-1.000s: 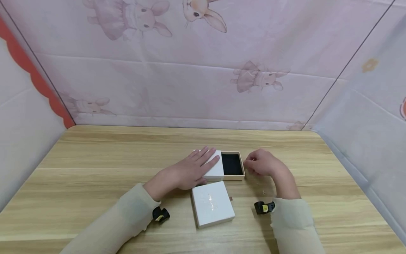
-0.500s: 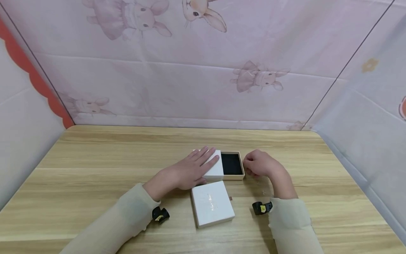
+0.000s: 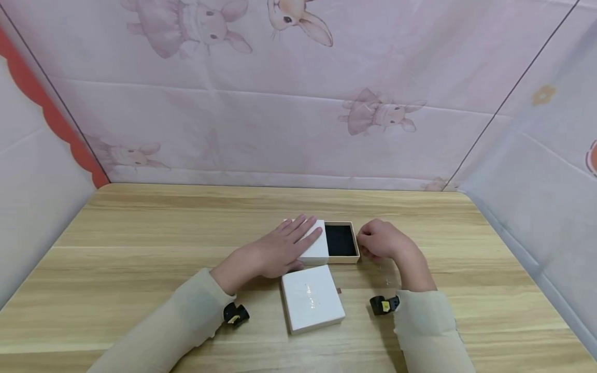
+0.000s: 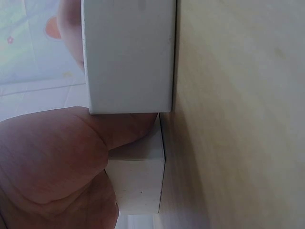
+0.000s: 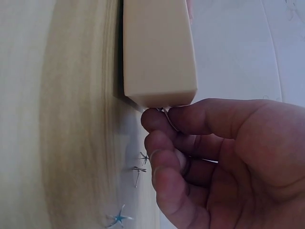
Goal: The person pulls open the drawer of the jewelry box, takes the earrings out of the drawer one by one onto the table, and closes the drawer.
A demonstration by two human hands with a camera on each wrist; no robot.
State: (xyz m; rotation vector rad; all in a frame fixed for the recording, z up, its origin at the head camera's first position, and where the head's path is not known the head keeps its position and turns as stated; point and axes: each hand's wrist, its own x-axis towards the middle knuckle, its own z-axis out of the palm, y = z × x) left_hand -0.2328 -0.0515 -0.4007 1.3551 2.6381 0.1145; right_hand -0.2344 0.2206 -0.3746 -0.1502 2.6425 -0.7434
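Note:
In the head view a white drawer box lies with its sleeve (image 3: 318, 252) to the left and its beige, black-lined drawer (image 3: 341, 240) partly out to the right. My left hand (image 3: 272, 254) lies over the sleeve with fingers spread and straight. The left wrist view has its thumb (image 4: 128, 130) on the near side, between this box and a second white box (image 4: 131, 57). At the drawer's right end, my right hand (image 3: 383, 240) has thumb and forefinger pinched on a small thin loop (image 5: 170, 120), probably a pull tab.
Several small metal pieces lie near my right hand, among them a blue star-shaped earring (image 5: 118, 218). The closed second box, with a brown tab (image 3: 339, 291), sits just in front of the drawer box. A printed cloth wall (image 3: 280, 140) stands behind the wooden table (image 3: 163, 217).
My right wrist and forearm have shifted slightly left. My left hand, the drawer and both boxes look the same.

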